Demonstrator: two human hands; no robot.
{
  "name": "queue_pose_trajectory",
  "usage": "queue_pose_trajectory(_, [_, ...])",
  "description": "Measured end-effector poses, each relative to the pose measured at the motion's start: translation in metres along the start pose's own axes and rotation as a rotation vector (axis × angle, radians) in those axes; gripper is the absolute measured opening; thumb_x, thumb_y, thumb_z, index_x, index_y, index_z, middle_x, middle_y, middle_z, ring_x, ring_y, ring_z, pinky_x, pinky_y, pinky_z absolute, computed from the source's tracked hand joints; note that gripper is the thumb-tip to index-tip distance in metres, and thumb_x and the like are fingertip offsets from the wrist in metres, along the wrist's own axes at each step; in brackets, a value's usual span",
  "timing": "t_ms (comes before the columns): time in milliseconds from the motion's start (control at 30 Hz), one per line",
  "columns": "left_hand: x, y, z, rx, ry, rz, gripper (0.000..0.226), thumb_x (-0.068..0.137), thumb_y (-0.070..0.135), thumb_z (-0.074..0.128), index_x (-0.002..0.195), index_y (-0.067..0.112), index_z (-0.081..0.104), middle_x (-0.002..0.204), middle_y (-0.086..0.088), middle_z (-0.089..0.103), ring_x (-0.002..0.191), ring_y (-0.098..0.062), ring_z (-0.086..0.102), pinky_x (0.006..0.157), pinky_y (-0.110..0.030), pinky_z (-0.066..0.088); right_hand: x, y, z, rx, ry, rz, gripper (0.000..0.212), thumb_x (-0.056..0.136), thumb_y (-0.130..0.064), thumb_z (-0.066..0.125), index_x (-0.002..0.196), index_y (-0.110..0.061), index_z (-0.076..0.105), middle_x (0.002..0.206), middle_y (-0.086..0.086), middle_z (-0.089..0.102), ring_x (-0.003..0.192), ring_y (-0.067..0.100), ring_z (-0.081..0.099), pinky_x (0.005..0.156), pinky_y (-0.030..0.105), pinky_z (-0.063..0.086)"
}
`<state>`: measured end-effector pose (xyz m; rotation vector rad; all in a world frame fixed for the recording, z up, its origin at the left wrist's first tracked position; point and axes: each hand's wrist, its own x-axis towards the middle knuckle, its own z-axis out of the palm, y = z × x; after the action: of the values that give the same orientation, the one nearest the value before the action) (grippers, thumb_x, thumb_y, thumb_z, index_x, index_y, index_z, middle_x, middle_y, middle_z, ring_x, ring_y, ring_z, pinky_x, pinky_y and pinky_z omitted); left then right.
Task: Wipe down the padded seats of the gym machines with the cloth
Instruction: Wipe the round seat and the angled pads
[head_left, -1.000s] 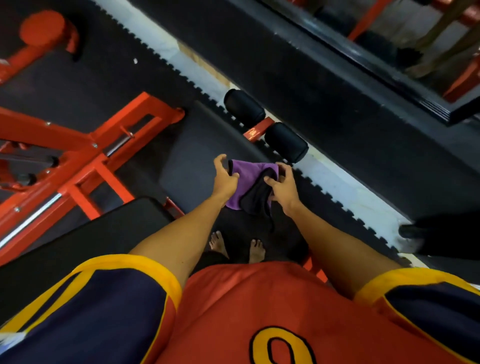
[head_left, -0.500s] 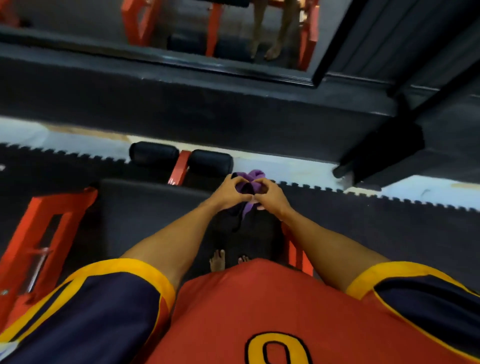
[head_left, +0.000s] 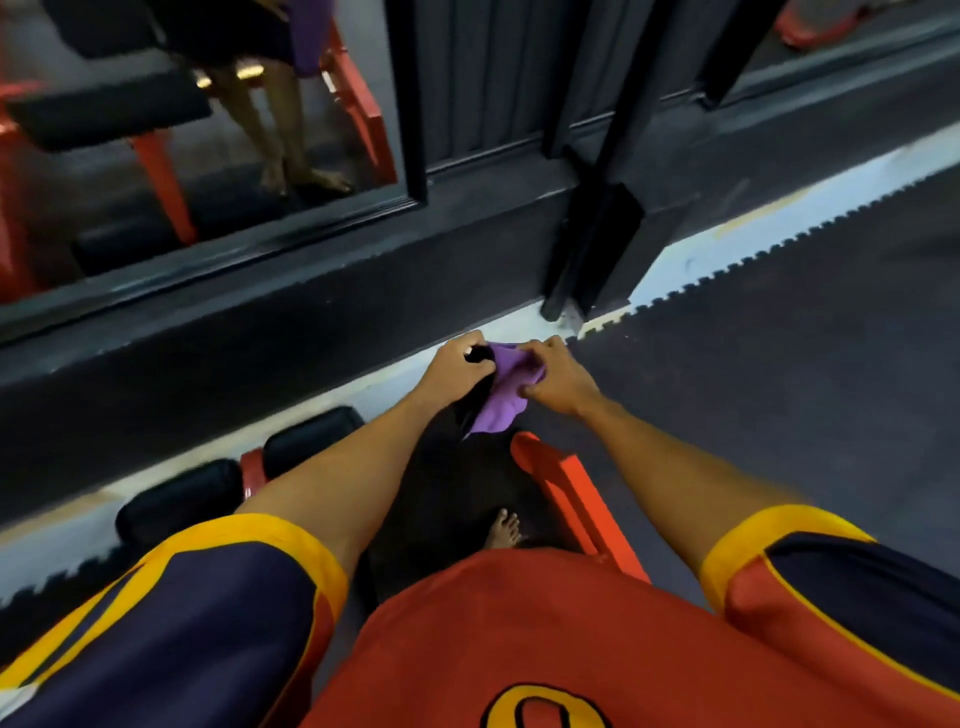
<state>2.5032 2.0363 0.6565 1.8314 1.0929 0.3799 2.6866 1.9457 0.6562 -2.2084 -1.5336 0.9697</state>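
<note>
At your far left the mirror (head_left: 218, 218) shows a black padded bench on red legs, and below it two black roller pads (head_left: 179, 499) lie side by side along the white strip at the floor mat's (head_left: 779, 374) toothed edge. Your left hand (head_left: 457, 366) curls its fingers round the dark side of the cloth (head_left: 501, 397), which hangs bunched in the air between your hands, and your right hand (head_left: 558, 379) pinches its purple top edge. Lower right of the cloth, your bare foot (head_left: 504, 527) stands just beside the orange frame bar (head_left: 571, 493).
</note>
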Motion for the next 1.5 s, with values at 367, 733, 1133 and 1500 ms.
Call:
queue_pose_trajectory(367, [0.135, 0.089, 0.045, 0.041, -0.364, 0.071, 0.027, 0.081, 0.055, 0.078, 0.086, 0.03, 0.07, 0.09, 0.011, 0.066, 0.081, -0.009, 0.062, 0.075, -0.029, 0.051, 0.023, 0.064, -0.114, 0.197, 0.384, 0.246, 0.016, 0.08, -0.01, 0.07, 0.084, -0.025, 0.066, 0.101, 0.007, 0.07, 0.094, 0.026, 0.066, 0.077, 0.032, 0.05])
queue_pose_trajectory(733, [0.288, 0.212, 0.1, 0.444, -0.485, 0.484, 0.017, 0.075, 0.011, 0.082, 0.09, 0.007, 0.075, 0.101, -0.014, 0.07, 0.092, -0.028, 0.064, 0.079, -0.032, 0.05, 0.021, 0.104, -0.23, 0.0, 0.425, 0.48, 0.034, 0.084, -0.016, 0.079, 0.118, -0.012, 0.076, 0.113, 0.013, 0.071, 0.103, 0.031, 0.065, 0.087, 0.036, 0.05])
queue_pose_trajectory(1133, [0.381, 0.41, 0.156, 0.455, -0.642, 0.886, 0.015, 0.08, 0.008, 0.074, 0.091, 0.013, 0.065, 0.097, -0.007, 0.063, 0.08, -0.022, 0.057, 0.063, -0.028, 0.041, -0.007, 0.153, -0.372, -0.007, 0.899, 0.663, 0.038, 0.079, -0.034, 0.086, 0.108, -0.011, 0.076, 0.101, 0.006, 0.066, 0.091, 0.019, 0.056, 0.084, 0.032, 0.046])
queue_pose_trajectory(1500, [0.427, 0.594, 0.328, 0.498, -0.858, 1.156, 0.037, 0.081, 0.008, 0.078, 0.116, 0.015, 0.074, 0.113, -0.006, 0.073, 0.106, -0.022, 0.067, 0.088, -0.028, 0.051, -0.058, 0.275, -0.502, 0.226, 1.179, 0.808, 0.053, 0.071, -0.001, 0.088, 0.105, -0.013, 0.049, 0.083, 0.005, 0.057, 0.06, 0.024, 0.061, 0.052, 0.042, 0.058])
